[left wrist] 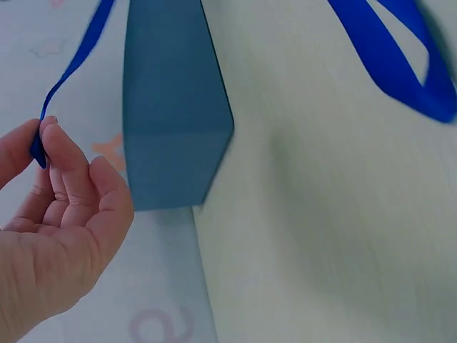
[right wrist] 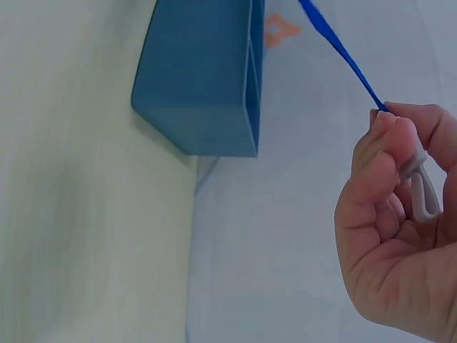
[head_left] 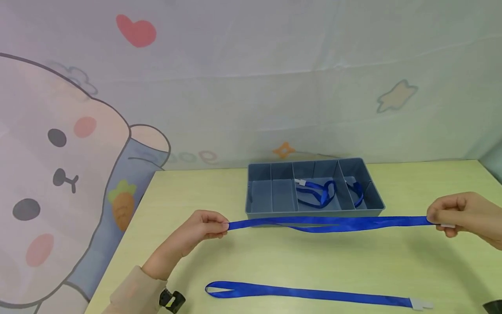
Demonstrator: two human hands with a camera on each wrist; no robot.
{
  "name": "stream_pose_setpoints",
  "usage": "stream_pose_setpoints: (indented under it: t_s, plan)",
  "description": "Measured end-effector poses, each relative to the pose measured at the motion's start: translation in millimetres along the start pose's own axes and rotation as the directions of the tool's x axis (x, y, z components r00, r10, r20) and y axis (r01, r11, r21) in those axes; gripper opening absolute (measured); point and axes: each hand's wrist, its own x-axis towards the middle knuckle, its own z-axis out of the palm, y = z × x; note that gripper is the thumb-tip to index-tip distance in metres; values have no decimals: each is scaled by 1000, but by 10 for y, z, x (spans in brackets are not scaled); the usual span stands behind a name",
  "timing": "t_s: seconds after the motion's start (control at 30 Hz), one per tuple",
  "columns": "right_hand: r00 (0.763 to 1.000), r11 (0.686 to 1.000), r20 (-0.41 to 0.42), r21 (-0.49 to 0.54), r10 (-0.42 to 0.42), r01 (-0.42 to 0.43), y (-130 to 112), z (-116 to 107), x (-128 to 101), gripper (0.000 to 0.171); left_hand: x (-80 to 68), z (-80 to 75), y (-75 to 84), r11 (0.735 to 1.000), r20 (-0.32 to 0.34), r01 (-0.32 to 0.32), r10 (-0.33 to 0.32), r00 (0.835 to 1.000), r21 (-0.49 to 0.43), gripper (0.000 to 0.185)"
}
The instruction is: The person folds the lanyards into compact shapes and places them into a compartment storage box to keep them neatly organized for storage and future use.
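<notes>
Blue lanyard up over the table, running parallel to its back edge, and we're pinching both ends, left hand nearer the divided box just beyond, right hand at the clip.

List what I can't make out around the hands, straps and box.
Head: most of the held strap's clip, behind the right hand.
Head: part of the strap in the box's right compartment, behind a divider.
Left wrist: the table strap's clip end, cut off by the top edge.
Right wrist: most of the box's inside, behind its wall.
</notes>
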Motion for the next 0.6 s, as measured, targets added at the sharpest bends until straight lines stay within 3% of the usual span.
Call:
stream_pose_setpoints:
  t_s: [0.23,0.5,0.6]
  plan:
    - [998,997,17,34,-65,64,-187,39,-6,20,15,160,156,999,22,1,0,1000,-53,23]
    - [976,961,124,233,-181,148,-374,140,51,20,61,385,302,997,113,-61,65,991,-38,27]
    - [962,945,175,290,-210,153,-455,224,80,18,75,479,342,994,131,-62,74,989,-91,26]
